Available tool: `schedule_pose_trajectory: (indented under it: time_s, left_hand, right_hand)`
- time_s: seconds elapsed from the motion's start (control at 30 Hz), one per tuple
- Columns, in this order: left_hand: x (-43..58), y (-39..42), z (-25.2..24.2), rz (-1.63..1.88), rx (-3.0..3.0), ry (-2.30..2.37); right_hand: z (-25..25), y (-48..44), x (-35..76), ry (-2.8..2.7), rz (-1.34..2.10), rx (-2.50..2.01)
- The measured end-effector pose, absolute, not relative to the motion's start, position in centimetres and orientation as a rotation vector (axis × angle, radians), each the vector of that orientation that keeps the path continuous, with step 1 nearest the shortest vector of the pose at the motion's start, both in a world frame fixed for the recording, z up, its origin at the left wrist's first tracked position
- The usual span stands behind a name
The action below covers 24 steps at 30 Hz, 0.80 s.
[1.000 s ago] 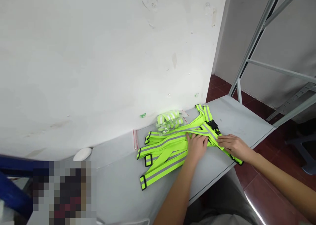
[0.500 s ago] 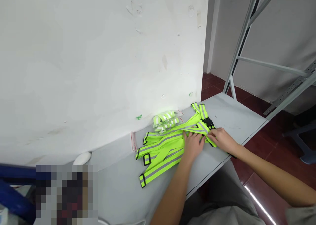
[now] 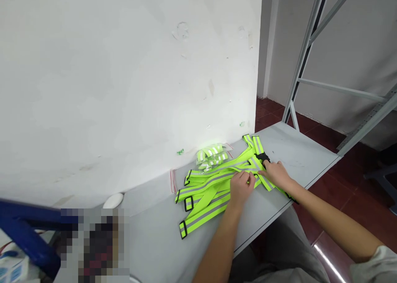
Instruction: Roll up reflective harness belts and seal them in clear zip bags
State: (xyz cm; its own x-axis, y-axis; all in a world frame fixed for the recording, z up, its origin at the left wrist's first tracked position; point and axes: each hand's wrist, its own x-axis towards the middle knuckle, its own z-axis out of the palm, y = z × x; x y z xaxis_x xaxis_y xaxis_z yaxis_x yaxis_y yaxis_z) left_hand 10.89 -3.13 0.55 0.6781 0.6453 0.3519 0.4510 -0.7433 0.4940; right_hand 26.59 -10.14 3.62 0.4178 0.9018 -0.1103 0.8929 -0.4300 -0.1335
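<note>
Lime-yellow reflective straps (image 3: 214, 177) with grey stripes lie spread in a bundle on the grey table (image 3: 149, 233). Black slide buckles (image 3: 183, 229) sit at their left ends. My left hand (image 3: 241, 190) rests over the middle of the straps, fingers curled closed; what lies within them is hidden, though a small dark bit shows between the fingertips. At the right end, my right hand (image 3: 277, 174) pinches a strap just below a black plastic buckle (image 3: 262, 157). Part of that buckle is covered by the fingers.
Clear zip bags with rolled reflective bands (image 3: 212, 155) lie behind the straps against the white wall (image 3: 139, 88). A flat clear bag (image 3: 173, 181) and a white rounded object (image 3: 113, 200) are further left. A metal rack frame (image 3: 302, 68) rises at the right, a blue frame (image 3: 34, 237) at lower left.
My left hand's spread fingers have curled closed over the straps. My right hand has shifted slightly up against the black buckle. The view has tilted a little, so the scene sits lower.
</note>
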Motion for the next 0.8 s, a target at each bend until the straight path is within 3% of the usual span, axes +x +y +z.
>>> schedule_pose_trajectory:
  time_s: [0.17,0.37,0.8]
  left_hand:
    - [12.4,-0.3,2.5,0.703,2.510,0.837]
    - [14.7,3.0,2.7,0.330,2.609,0.592]
    - [15.1,2.0,3.7,0.133,2.660,0.691]
  right_hand:
    - [3.0,-10.4,25.9,-1.649,0.150,-2.581]
    - [2.0,-11.1,25.4,-1.629,-0.044,-2.483]
    - [0.8,-11.5,25.1,-1.629,-0.229,-2.341]
